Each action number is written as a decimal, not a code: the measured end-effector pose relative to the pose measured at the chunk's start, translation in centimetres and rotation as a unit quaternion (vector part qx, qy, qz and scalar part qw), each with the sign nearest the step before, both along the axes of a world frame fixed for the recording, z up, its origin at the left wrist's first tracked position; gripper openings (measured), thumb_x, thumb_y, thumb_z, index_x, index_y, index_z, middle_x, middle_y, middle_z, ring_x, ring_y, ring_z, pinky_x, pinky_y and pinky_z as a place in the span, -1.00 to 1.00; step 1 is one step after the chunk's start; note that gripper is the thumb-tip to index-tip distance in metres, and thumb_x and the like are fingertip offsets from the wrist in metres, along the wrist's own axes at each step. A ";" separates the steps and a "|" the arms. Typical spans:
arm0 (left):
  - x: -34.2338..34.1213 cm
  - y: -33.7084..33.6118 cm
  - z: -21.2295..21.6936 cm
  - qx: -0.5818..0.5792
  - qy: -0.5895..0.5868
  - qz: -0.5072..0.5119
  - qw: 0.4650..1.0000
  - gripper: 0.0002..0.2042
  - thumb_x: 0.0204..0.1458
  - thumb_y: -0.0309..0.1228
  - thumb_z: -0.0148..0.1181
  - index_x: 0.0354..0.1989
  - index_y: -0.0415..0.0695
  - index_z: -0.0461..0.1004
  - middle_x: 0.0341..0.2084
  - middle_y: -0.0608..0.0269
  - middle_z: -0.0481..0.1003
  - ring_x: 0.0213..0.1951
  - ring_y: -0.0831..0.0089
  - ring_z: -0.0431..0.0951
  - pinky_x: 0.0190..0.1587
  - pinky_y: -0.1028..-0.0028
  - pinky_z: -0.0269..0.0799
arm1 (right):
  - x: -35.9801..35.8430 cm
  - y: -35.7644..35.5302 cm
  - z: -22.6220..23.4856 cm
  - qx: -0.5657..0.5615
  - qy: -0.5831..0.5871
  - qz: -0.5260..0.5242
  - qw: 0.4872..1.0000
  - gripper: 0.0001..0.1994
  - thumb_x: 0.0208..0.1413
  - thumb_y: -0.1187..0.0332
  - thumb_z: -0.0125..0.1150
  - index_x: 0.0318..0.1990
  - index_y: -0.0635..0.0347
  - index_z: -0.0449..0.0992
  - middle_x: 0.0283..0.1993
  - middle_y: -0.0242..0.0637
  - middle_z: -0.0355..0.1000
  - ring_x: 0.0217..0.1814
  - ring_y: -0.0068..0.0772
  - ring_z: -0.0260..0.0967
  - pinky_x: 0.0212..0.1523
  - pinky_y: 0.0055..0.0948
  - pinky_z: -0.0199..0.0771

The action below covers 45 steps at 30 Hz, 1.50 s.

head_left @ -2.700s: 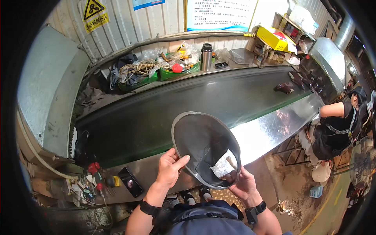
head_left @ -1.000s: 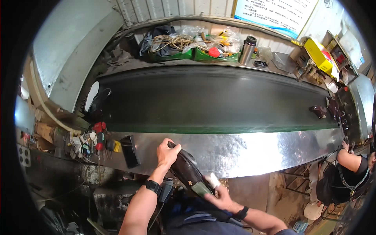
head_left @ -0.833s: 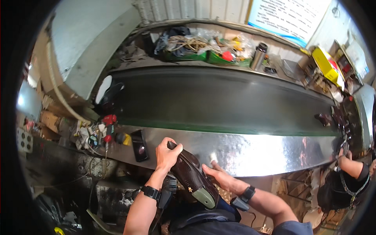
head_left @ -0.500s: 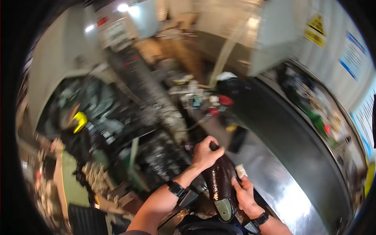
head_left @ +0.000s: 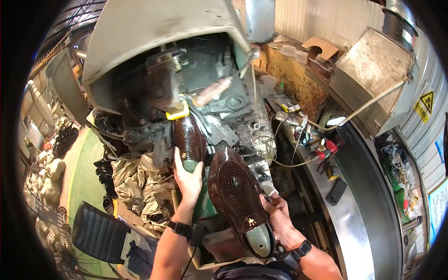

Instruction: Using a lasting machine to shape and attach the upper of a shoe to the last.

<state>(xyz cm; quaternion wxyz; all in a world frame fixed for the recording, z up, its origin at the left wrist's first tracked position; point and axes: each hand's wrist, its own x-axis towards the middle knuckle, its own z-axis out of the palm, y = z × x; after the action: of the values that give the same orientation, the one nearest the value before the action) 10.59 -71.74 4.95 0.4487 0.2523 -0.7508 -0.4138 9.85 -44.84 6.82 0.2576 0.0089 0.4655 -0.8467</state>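
My right hand (head_left: 281, 218) grips a dark brown woven-texture shoe (head_left: 235, 186) along its right side. This shoe has a small gold ornament and sits on a green shoe last (head_left: 259, 240), its toe pointing away from me. A small whitish piece (head_left: 269, 189) shows by the fingertips; I cannot tell what it is. Further left, my left hand (head_left: 188, 181) is closed around the heel end of a second brown shoe (head_left: 188, 137), also on a green last. That shoe's toe reaches into the machine (head_left: 161, 88), against a yellow part (head_left: 179, 110).
A large grey hood (head_left: 163, 28) arches over the machine. Right of me runs a dark conveyor belt (head_left: 373, 186) with a metal edge; a black phone-like slab (head_left: 337, 192) and a red tool (head_left: 325, 148) lie there. Crumpled tan cloths (head_left: 135, 184) and a black chair (head_left: 98, 232) are at left.
My view has swung left, toward the machine. My left hand has left the toe of the first shoe and now holds the second shoe at the machine. The first shoe stays in my right hand.
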 end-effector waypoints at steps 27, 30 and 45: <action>3.4 -4.8 -1.6 0.607 0.135 -0.127 0.773 -0.74 0.22 -0.33 0.28 -0.08 -0.28 0.60 -0.20 0.24 0.63 -0.24 0.42 0.61 -0.22 0.41 0.51 | -6.7 -18.8 -2.4 -0.005 -0.069 0.057 0.996 -0.81 0.29 0.41 0.24 -0.01 0.18 0.45 -0.13 -0.31 0.55 -0.20 -0.47 0.51 -0.20 -0.38 0.59; 2.8 -5.0 -1.9 0.613 0.139 -0.110 0.770 -0.74 0.21 -0.33 0.29 -0.07 -0.28 0.59 -0.18 0.22 0.63 -0.26 0.39 0.61 -0.22 0.42 0.52 | -6.9 -19.1 -2.4 0.000 -0.080 0.053 0.995 -0.83 0.29 0.42 0.23 -0.02 0.17 0.47 -0.15 -0.31 0.56 -0.19 -0.47 0.51 -0.20 -0.38 0.59; -0.8 -3.5 -7.1 0.667 0.228 -0.050 0.708 -0.69 0.27 -0.29 0.19 -0.01 -0.32 0.55 -0.02 0.14 0.59 -0.04 0.30 0.56 0.10 0.31 0.43 | -9.5 -19.3 -7.2 -0.031 -0.096 0.051 0.994 -0.80 0.28 0.41 0.20 0.01 0.22 0.52 -0.13 -0.29 0.57 -0.13 -0.40 0.54 -0.07 -0.35 0.57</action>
<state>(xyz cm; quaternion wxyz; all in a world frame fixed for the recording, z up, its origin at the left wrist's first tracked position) 9.79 -75.26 -2.19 0.2999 0.3459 -0.1661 -0.8734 0.38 -64.10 -0.36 0.3442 0.0582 0.4121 -0.8416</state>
